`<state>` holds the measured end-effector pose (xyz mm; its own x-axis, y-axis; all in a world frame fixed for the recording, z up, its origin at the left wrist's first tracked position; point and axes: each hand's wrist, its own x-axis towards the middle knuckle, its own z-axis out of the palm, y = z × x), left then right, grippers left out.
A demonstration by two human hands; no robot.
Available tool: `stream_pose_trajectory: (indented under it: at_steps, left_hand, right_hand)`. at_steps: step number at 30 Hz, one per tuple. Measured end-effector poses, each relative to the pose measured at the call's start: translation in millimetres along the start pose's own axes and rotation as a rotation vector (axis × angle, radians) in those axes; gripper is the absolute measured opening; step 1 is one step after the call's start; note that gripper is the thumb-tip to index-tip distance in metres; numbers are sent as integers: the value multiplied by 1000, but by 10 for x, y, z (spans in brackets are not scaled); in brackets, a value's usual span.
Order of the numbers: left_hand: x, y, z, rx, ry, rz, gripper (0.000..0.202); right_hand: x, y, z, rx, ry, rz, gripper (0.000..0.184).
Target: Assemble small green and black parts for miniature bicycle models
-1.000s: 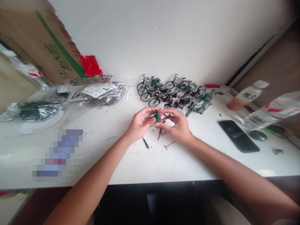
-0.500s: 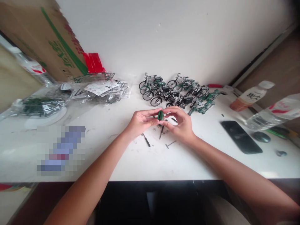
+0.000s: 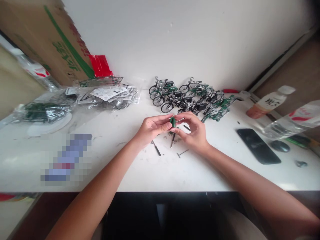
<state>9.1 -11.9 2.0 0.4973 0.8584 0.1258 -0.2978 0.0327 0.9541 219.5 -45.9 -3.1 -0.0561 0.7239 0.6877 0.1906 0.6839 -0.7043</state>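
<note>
Between the fingertips of both hands is a small dark green part (image 3: 173,122), too small to make out in detail. My left hand (image 3: 150,129) pinches it from the left with thumb and fingers. From the right, the thumb and fingers of my right hand (image 3: 194,131) close on the same part. Below them on the table lie a small black-handled screwdriver (image 3: 156,149), a thin dark rod (image 3: 172,140) and a small T-shaped metal piece (image 3: 182,153). Tiny loose bits are scattered under the hands, partly hidden by them.
Behind the hands stand several miniature bicycles (image 3: 175,96). Clear bags of parts (image 3: 110,95) and a cardboard box (image 3: 62,43) are at the left. A phone (image 3: 258,146), a mouse (image 3: 280,146), a clear bottle (image 3: 282,126) and a tea-coloured bottle (image 3: 265,103) are at the right.
The green part has been turned slightly between my fingers, and my left thumb has shifted up and over onto it. Both hands stay in nearly the same place.
</note>
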Motion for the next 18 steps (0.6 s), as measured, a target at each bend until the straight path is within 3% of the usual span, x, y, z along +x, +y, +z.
stream_pose_trajectory:
  at_steps: [18]
  left_hand:
    - [3, 13, -9, -5, -56, -31, 55]
  right_hand:
    - [23, 5, -28, -66, -66, -75, 33]
